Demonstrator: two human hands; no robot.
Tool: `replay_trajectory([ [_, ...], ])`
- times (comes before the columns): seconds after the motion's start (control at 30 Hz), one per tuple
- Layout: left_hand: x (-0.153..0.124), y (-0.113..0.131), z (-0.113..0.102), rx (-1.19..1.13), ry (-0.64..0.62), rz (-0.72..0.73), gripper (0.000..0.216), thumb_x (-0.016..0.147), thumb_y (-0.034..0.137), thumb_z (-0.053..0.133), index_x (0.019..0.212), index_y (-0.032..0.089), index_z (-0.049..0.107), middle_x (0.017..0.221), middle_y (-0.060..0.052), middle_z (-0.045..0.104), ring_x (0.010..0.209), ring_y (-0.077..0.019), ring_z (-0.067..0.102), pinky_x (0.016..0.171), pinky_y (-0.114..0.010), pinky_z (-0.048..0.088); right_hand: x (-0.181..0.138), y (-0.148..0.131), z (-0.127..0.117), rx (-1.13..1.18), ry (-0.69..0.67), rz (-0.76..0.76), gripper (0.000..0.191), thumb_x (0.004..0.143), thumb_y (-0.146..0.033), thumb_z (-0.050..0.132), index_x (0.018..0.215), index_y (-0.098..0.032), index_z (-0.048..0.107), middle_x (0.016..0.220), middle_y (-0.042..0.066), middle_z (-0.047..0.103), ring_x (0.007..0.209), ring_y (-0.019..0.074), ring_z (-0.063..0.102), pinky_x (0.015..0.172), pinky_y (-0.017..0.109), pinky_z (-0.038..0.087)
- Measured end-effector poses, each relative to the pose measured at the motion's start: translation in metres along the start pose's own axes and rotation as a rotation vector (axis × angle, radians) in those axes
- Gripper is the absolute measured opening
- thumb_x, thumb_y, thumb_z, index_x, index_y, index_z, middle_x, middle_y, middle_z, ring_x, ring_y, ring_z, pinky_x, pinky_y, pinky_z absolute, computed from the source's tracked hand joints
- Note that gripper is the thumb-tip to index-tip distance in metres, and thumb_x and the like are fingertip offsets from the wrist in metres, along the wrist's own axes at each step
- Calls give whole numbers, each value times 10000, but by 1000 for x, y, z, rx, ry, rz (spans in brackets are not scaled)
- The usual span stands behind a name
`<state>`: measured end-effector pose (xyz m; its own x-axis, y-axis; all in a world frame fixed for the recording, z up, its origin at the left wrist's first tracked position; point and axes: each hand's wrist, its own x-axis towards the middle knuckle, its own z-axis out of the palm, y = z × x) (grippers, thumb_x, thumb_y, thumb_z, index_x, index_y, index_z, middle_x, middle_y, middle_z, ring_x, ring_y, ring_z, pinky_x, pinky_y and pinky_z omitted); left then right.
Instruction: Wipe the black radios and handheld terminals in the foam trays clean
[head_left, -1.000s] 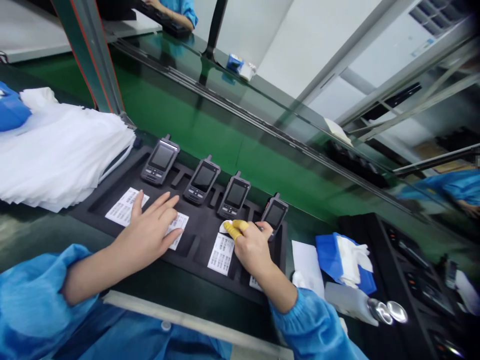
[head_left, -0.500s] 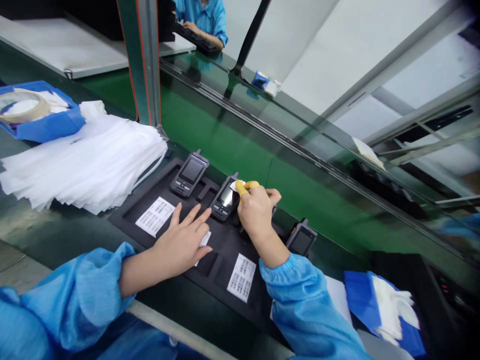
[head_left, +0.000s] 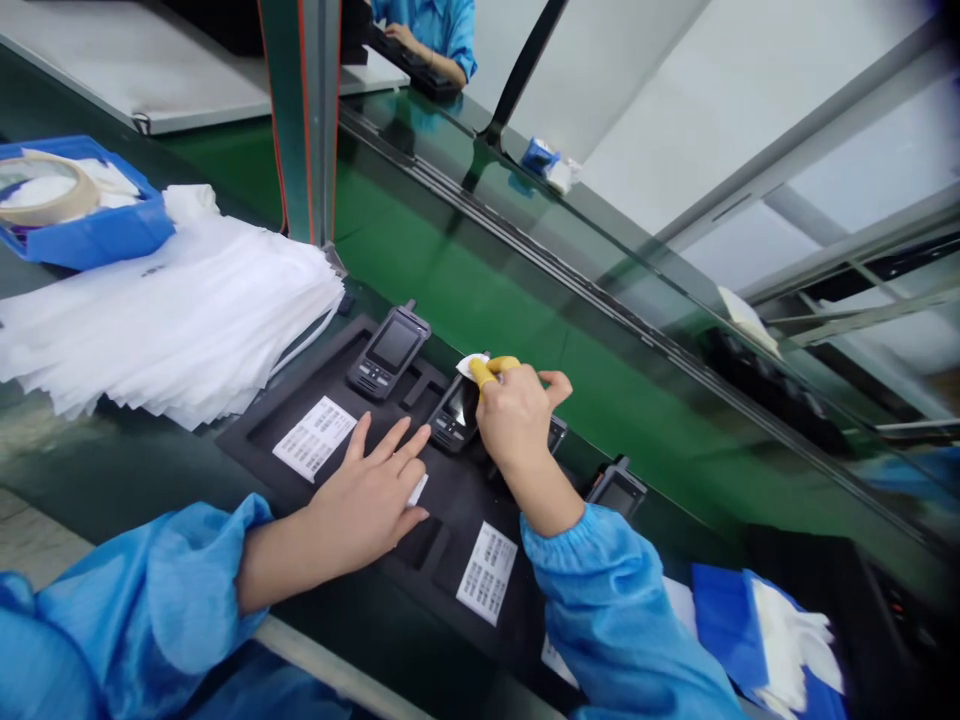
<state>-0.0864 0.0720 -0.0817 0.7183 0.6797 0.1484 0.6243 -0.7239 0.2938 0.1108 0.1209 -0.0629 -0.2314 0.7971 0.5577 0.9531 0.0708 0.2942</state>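
A black foam tray (head_left: 285,415) holds several black handheld devices standing in slots, with white printed labels (head_left: 313,451) lying in front of them. My left hand (head_left: 367,500) lies flat on the tray with fingers spread, covering one label. My right hand (head_left: 514,420), with yellow finger cots, pinches a small white wipe (head_left: 470,364) over the top of the second device (head_left: 454,420). The leftmost device (head_left: 388,349) stands untouched. Another device (head_left: 616,488) shows to the right of my right wrist.
A thick stack of white foam bags (head_left: 165,310) lies to the left, beside a blue bin (head_left: 90,225) with a tape roll. A green conveyor (head_left: 480,290) runs behind the tray. A blue cloth with white wipes (head_left: 772,630) sits at right. Another person's arm (head_left: 435,40) works at the far side.
My right hand moved with the wipe from the third device's base to the top of the second device. My left hand stayed flat on the tray. The view shifted right.
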Motion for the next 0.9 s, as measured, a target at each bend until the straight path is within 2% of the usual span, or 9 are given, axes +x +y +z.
replay_trajectory([
  [0.1,-1,0,2,0,-15,-6,265,862,375,557,1015,161,590,1431,-138,423,1339,-352,328,1043,-666,170,-12,-13,-5,84,-62,-41,245,817,-82,486,712,-206,669,767,22,596,778,165,460,838,393,183],
  [0.27,-2,-1,3,3,7,1,282,875,376,527,1033,151,590,1418,-143,439,1350,-341,313,1065,-645,143,-49,-35,-20,164,-52,-180,221,814,-83,502,719,-206,660,809,9,603,754,140,457,853,380,198],
  [0.33,-2,0,3,0,12,-1,275,874,375,527,1029,159,594,1414,-141,445,1345,-337,322,1070,-637,140,-45,-33,-18,146,-45,-163,214,816,-85,507,749,-212,666,825,10,606,769,143,461,857,384,197],
  [0.43,-2,0,2,-3,17,-4,246,868,364,532,1000,170,604,1412,-137,448,1328,-341,352,1068,-637,146,-22,-20,-9,75,-44,-79,224,820,-79,494,792,-208,675,840,27,604,804,162,468,855,403,191],
  [0.53,-1,0,0,1,25,-6,222,867,340,524,989,172,606,1415,-134,446,1319,-337,369,1070,-631,145,-4,-5,-1,2,-52,-6,250,808,-63,477,732,-201,671,801,32,584,799,168,464,850,415,190],
  [0.6,-1,0,0,1,12,-3,215,861,319,524,997,173,604,1421,-137,436,1317,-333,371,1065,-636,149,-4,2,0,-7,-49,2,266,796,-55,471,668,-196,656,761,29,567,788,166,455,848,415,193],
  [0.73,0,0,0,-3,-14,4,219,856,294,513,1017,173,598,1427,-132,430,1319,-330,366,1057,-649,146,-27,9,-2,17,-46,49,283,774,-42,447,638,-193,643,768,32,574,785,168,446,834,404,212],
  [0.9,0,1,-1,4,-4,0,243,859,272,498,1054,163,592,1426,-134,431,1331,-335,348,1063,-654,134,-63,-12,-12,127,-47,-32,264,775,-40,467,813,-189,681,841,35,605,777,153,468,827,388,224],
])
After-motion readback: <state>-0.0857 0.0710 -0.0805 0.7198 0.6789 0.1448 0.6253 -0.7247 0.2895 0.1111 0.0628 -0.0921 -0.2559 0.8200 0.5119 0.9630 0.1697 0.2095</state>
